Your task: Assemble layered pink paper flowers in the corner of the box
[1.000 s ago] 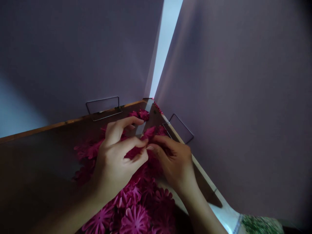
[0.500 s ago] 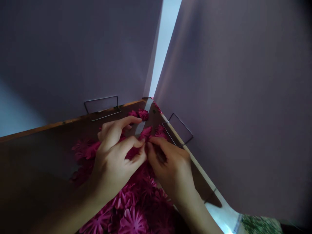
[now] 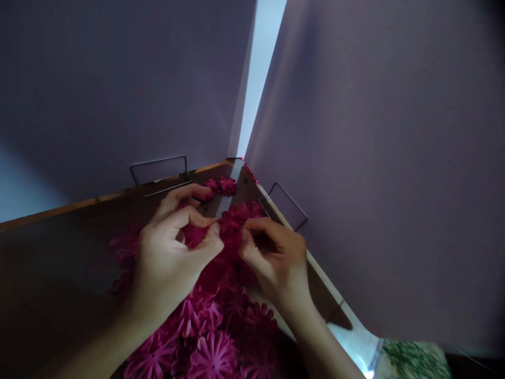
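Many magenta flower-shaped pieces (image 3: 213, 355) lie heaped on a dark surface below and between the hands. At the centre, one magenta flower (image 3: 233, 217) is spread between my two hands. My right hand (image 3: 278, 260) pinches at its right side with thumb and forefinger. My left hand (image 3: 177, 247) has thumb and forefinger pressed together just left of that flower; whatever lies between the tips is too small to make out. The other left fingers are bent and raised.
Thin wire frames stand at the surface's left edge (image 3: 98, 200) and right edge (image 3: 323, 271). More magenta flowers (image 3: 228, 185) lie near the far corner. Grey-purple panels (image 3: 374, 158) rise behind both edges. Something green and leafy (image 3: 416, 359) is at the lower right.
My hands have moved apart, the left one shifting left. The magenta piece between them, narrow and folded before, now shows spread petals. The view has shifted slightly.
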{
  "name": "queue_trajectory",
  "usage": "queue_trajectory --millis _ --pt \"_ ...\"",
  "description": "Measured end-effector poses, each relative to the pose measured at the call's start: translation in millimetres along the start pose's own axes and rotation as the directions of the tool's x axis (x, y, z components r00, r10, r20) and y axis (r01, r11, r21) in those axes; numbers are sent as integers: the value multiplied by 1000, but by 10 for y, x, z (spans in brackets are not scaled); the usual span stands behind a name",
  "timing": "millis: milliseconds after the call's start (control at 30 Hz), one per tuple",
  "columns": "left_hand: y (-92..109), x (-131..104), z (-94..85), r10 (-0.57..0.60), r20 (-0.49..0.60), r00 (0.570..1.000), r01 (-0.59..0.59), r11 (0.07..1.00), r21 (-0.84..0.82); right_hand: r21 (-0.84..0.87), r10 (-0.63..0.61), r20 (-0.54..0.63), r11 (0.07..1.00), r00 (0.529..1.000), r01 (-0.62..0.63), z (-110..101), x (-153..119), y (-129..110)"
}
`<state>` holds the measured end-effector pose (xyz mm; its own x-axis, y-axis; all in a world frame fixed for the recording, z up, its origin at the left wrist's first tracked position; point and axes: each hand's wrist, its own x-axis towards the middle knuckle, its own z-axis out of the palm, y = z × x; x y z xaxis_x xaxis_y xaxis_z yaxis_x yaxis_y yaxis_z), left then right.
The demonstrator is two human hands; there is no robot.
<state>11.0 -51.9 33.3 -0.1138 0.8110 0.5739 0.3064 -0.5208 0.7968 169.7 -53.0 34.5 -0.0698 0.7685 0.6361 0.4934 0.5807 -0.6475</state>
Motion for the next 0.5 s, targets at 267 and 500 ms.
queue_trajectory --millis 267,500 --pt "-72 40 0 -159 108 981 179 961 -210 77 76 59 994 995 -81 -5 21 -19" --pt "-5 -1 31 85 111 990 -93 994 62 -24 -14 87 1000 996 16 -18 20 -11"
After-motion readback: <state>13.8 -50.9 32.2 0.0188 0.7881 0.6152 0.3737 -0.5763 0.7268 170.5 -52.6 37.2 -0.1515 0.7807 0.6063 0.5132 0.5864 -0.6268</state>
